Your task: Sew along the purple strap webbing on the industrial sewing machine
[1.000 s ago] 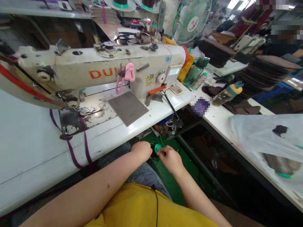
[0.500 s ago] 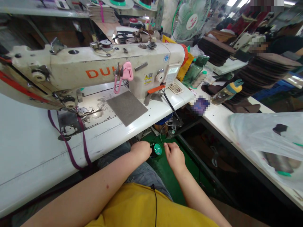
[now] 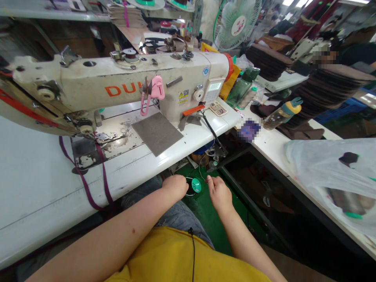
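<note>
Below the front edge of the sewing table, my left hand (image 3: 175,185) is closed around a dark spool with a round teal end (image 3: 195,185). Just to its right, my right hand (image 3: 217,192) is pinched at the fingertips on a thin thread that runs up from the spool. Both hands hover over my lap and the green floor. What the left fingers grip is mostly hidden by the hand itself.
A cream sewing machine (image 3: 123,82) stands on the white table (image 3: 35,176), with a grey fabric piece (image 3: 157,132) and a purple strap (image 3: 100,172) on it. A second table (image 3: 273,147) at the right carries bottles, stacked brown pieces and a plastic bag (image 3: 331,176). A fan (image 3: 236,23) stands behind.
My right hand has let go of the teal end and moved a little right, fingers now pinching the thread. The left hand stays closed on the spool.
</note>
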